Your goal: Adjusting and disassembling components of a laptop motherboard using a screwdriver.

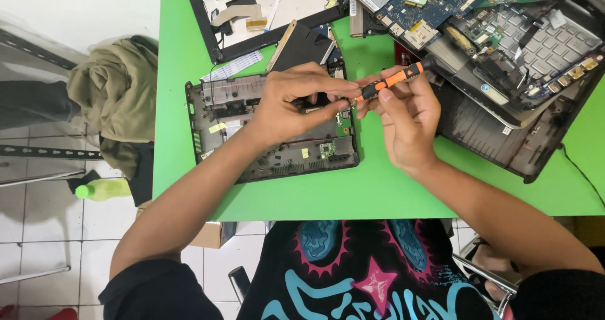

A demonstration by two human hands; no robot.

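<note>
Screwdriver [391,80]: slim, orange-and-black, pinched in your right hand [406,121] at its grip.
Left hand [293,102]: fingers curled, pinching the screwdriver's tip end.
Laptop base [277,150]: grey, ribbed plastic shell, directly beneath your left hand.
Table [378,191]: smooth green.

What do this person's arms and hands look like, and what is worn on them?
Both forearms are bare down to the wrists. The left hand and right hand wear no gloves, and no rings or watch show. Short black sleeves cover the upper arms, part of a black shirt with a blue and pink print on its front.
</note>
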